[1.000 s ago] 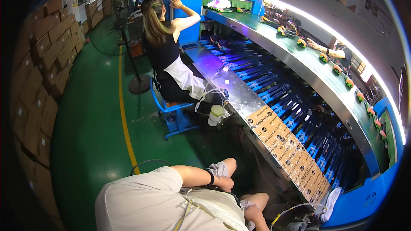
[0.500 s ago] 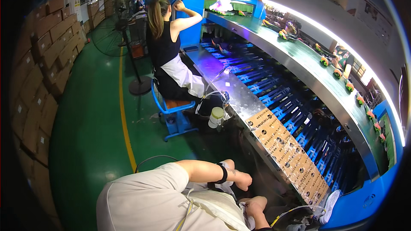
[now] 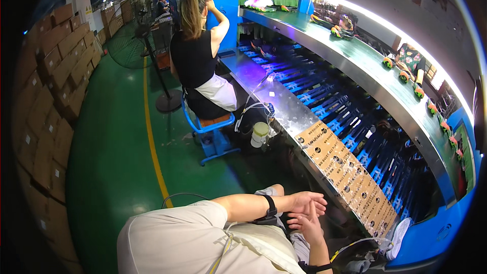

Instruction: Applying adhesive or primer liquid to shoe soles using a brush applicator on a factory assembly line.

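In front of my lap, my left hand [image 3: 306, 202] reaches rightward, palm partly turned up, fingers loosely stretched and apart with nothing in them. Close below it, my right hand [image 3: 310, 226] is raised with spread fingers, one pointing up toward the left hand; it too is empty. The fingertips overlap in view, so I cannot tell if they touch. A black band [image 3: 272, 204] circles my left wrist, and another black band [image 3: 314, 268] sits on my right wrist. The closest surface is the bench edge covered with brown printed cardboard [image 3: 347, 180].
A conveyor [image 3: 365, 53] carries shoes with orange soles along the right. A white shoe [image 3: 399, 238] sits by the bench's near end, beside a cable. A seated co-worker [image 3: 195, 56], a light container [image 3: 259, 134], a fan [image 3: 143, 33] and stacked cartons [image 3: 61, 71] stand farther off.
My hands have come up from beside my knees, moved together and opened their fingers. The co-worker leans slightly more to the left, and shoes on the conveyor have shifted.
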`<state>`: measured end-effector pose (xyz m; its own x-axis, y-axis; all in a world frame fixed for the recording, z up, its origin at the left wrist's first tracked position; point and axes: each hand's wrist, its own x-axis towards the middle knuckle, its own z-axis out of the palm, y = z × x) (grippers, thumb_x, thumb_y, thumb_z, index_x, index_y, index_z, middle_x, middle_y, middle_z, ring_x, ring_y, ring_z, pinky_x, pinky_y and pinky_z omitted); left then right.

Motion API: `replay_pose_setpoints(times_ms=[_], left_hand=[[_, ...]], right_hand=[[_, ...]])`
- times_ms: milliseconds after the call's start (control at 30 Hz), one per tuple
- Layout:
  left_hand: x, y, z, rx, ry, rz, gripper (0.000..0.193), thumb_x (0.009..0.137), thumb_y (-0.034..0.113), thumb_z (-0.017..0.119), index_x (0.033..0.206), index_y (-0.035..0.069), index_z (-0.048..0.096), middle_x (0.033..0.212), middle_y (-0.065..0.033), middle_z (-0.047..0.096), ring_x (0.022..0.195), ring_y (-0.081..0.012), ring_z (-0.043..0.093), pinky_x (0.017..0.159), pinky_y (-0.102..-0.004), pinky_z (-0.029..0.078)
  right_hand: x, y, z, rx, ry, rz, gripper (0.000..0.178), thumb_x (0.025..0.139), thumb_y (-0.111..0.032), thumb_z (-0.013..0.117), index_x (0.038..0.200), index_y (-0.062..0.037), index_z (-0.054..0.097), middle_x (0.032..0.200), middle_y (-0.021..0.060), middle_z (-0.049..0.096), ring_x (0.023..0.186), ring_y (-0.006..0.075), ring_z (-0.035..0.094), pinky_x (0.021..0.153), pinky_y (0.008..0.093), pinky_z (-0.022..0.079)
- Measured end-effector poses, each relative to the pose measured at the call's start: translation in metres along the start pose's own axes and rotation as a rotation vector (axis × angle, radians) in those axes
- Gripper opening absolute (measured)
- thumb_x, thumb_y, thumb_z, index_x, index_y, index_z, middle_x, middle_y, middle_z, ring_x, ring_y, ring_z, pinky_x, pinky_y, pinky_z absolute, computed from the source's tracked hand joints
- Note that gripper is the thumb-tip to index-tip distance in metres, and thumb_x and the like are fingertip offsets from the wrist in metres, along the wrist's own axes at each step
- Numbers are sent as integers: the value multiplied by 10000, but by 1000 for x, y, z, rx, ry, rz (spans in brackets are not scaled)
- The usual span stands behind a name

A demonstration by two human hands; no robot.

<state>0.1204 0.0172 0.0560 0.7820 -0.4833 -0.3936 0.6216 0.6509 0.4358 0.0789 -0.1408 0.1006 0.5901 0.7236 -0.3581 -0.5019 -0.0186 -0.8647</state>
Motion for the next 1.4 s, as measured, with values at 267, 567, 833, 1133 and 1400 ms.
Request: replay_pose_setpoints(times_ms=[267, 567, 833, 1133, 1400], left_hand=[[-28, 9, 42, 4, -32, 252, 209, 1029, 230, 496, 932, 63, 573, 595, 53, 387, 458, -40, 310, 434, -228, 295], [-42, 15, 41, 921, 240, 729, 260, 1017, 203, 493, 920, -2, 620, 680, -83, 608, 633, -162, 634, 588, -340, 522], [-83, 19, 39, 1573, -107, 761, 170, 863, 140, 633, 826, -13, 695, 801, -183, 691, 756, -362, 678, 699, -433, 538], [-145, -7, -3, 1615, -399, 260, 236, 867, 205, 664, 989, 13, 726, 971, -195, 705, 924, -333, 678, 829, -431, 528], [-138, -14, -23, 1759, -186, 38, 440, 920, 363, 622, 1124, -23, 679, 1056, -243, 711, 992, -393, 679, 902, -460, 520]], right_hand=[[12, 11, 12, -1222, 286, -459, 443, 877, -88, 644, 1207, 16, 367, 841, 292, 644, 739, 502, 636, 626, 545, 511], [-15, -12, 21, -1487, 353, -481, 573, 874, -138, 678, 1387, -31, 447, 1112, 226, 650, 932, 429, 672, 728, 497, 558], [-55, 20, 7, -804, -33, -90, 369, 896, -68, 698, 1258, -7, 657, 1144, 102, 656, 1055, 178, 634, 869, 314, 545], [-54, 43, -7, -701, -59, -1, 416, 911, -93, 705, 1316, -32, 633, 1179, 117, 630, 1095, 213, 608, 917, 326, 539], [-38, 44, -9, -992, -157, -78, 394, 941, -124, 656, 1310, 9, 623, 1173, 188, 667, 1116, 287, 647, 885, 365, 549]])
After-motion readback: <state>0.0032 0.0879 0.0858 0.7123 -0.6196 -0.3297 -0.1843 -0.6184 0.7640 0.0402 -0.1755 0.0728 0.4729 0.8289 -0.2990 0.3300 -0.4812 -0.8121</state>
